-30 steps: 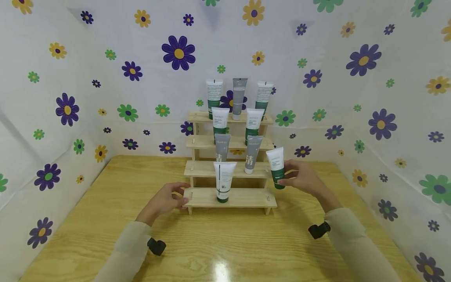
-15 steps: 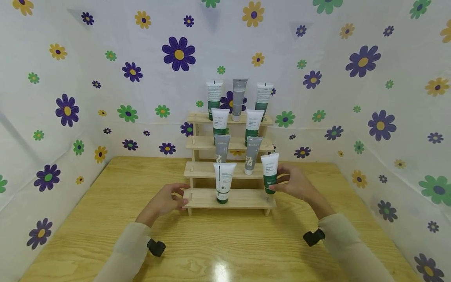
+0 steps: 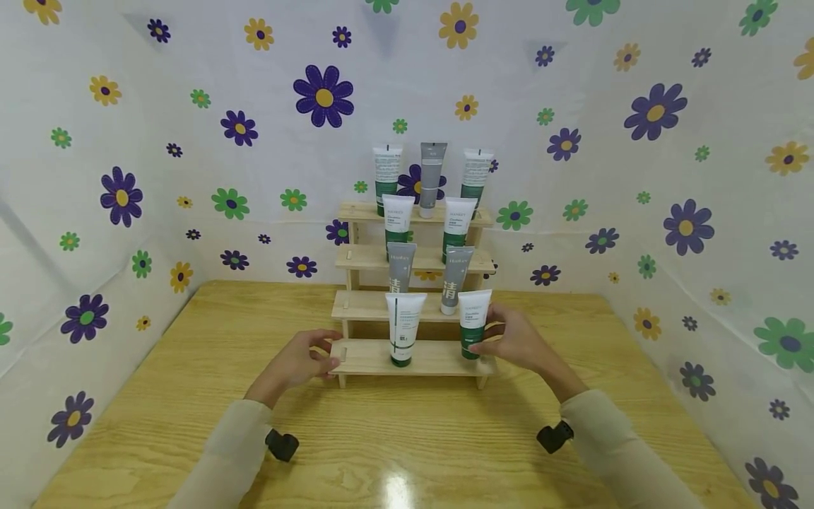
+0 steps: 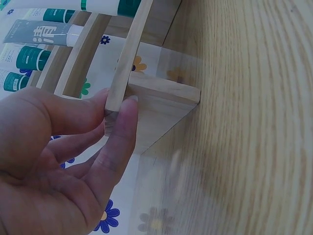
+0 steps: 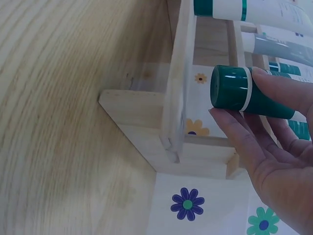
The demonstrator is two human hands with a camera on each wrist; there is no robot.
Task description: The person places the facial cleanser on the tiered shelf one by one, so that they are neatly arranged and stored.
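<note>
My right hand (image 3: 516, 339) grips a white and green squeeze tube (image 3: 473, 318) near its lower half, thumb on one side and fingers on the other. In the right wrist view the tube's green cap (image 5: 230, 88) is a little apart from the bottom board of a stepped wooden display rack (image 3: 432, 366). My left hand (image 3: 299, 364) pinches the left end of that bottom board (image 4: 124, 63) between thumb and fingers. A white tube with a green cap (image 3: 405, 326) stands mid-board, left of the held one.
Two grey tubes (image 3: 456, 279) stand on the step above, and two white and green tubes (image 3: 456, 226) on the one higher. The top step bears a grey tube (image 3: 432, 177) between two white and green ones. Flower-patterned cloth (image 3: 254, 191) surrounds the wooden table (image 3: 381, 431).
My right hand has carried the tube left and down, from beside the rack to over the right part of its bottom board. My left hand has stayed in place.
</note>
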